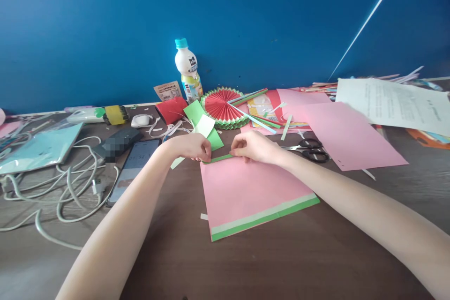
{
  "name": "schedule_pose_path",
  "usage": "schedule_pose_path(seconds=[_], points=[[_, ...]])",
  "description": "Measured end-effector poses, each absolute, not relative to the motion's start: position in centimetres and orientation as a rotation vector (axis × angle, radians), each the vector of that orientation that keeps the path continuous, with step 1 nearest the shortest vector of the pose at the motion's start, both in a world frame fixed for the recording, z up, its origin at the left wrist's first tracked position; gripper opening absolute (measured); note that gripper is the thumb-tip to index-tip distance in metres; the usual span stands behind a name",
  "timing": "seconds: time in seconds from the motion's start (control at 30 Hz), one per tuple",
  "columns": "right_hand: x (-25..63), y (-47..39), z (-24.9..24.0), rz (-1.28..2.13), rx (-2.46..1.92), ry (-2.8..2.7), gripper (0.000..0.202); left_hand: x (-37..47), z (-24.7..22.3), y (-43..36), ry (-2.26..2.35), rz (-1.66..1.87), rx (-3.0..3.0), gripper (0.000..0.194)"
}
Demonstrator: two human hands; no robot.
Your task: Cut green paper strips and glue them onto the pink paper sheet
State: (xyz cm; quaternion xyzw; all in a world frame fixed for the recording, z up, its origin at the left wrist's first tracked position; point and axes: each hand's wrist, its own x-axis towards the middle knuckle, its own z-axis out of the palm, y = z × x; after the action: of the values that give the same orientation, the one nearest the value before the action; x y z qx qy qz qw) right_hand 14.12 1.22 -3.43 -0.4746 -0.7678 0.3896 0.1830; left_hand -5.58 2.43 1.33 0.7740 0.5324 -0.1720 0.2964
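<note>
A pink sheet of paper (253,187) lies in front of me, with a light green and a darker green band along its near edge. At its far edge runs a narrow green paper strip (222,158). My left hand (195,146) is closed with its fingertips pinching the strip's left end at the sheet's far left corner. Farther right along the same edge, my right hand (251,146) has thumb and fingers pinched on the strip. Just behind the hands lie green paper pieces (214,138) and a red pleated paper fan (225,108) with a green and white border.
Black-handled scissors (314,151) and another pink sheet (355,138) lie to the right, below a printed page (393,105). A bottle (189,70) stands against the blue wall. On the left are a phone (135,166), white cables (72,187) and a blue packet (42,147).
</note>
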Motion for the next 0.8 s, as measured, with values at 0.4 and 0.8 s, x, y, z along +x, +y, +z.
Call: schedule_pose_path(seconds=[0.4, 0.8], points=[[14.04, 1.29, -4.02, 1.106, -1.342, -2.142, 0.010, -5.33, 1.30, 2.43, 1.439, -0.537, 2.132, 0.023], [13.93, 1.14, -4.08, 1.060, -1.345, -2.156, 0.010, -5.24, 1.51, 2.26, 1.462, -0.533, 2.154, 0.023]])
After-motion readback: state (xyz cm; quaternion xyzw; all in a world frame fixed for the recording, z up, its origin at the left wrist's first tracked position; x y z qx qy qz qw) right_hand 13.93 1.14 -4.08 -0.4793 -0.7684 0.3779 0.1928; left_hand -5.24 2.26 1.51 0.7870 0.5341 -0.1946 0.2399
